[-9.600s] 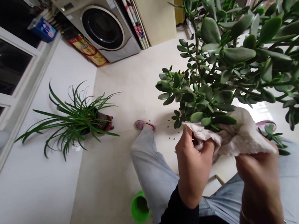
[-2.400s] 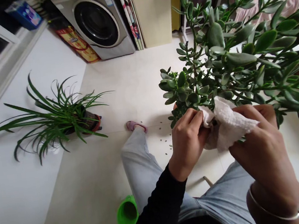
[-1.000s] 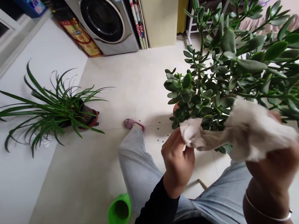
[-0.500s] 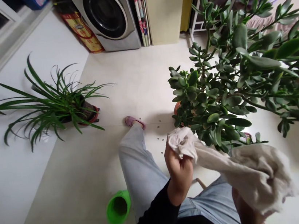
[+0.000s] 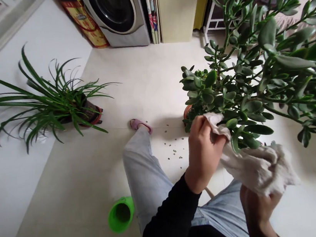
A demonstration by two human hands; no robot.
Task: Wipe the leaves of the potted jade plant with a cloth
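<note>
A pale cloth (image 5: 262,167) stretches between my two hands. My left hand (image 5: 203,151) is closed on one end of it, right up against the lower leaves of a large jade plant (image 5: 248,95); whether a leaf lies inside the fold I cannot tell. Lower down, my right hand (image 5: 259,206) grips the bunched other end, its fingertips partly hidden beneath the fabric. The jade plant grows from a reddish-brown pot (image 5: 186,111), mostly covered by leaves.
Small fallen bits (image 5: 175,152) lie on the pale floor by my slippered foot (image 5: 140,124). A green bucket (image 5: 121,215) stands beside my leg. A long-leaved potted plant (image 5: 65,103) is by the left wall. At the back stands a washing machine (image 5: 124,37).
My left hand has moved right and up with its end of the cloth, to the jade leaves. The right hand and the bunched cloth have shifted slightly left and up.
</note>
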